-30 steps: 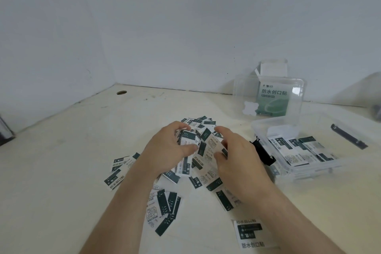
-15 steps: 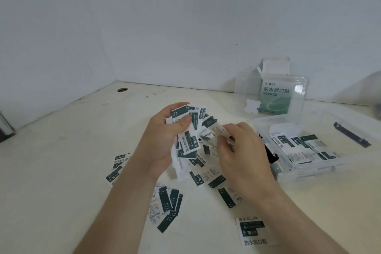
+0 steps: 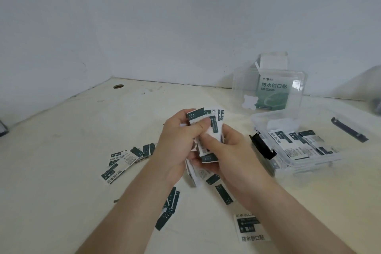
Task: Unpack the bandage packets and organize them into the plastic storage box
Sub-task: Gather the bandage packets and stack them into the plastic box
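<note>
Both hands are now working above the cream bench. The left hand and right hand are lifting a gathered stack of white-and-dark-green paper bandage packets, which a second ago was lying spread under the palms. The left hand is pinching the stack, thumb on top. The right hand is curling round it from below, apparently squaring the edges. The transparent plastic storage box is standing near the right hand, on its right, already holding some packets. Loose packets are lying left of the left hand and under both wrists. Judgement: gathering is nearly done and transfer into the box is becoming possible, though several rounds are remaining.
</note>
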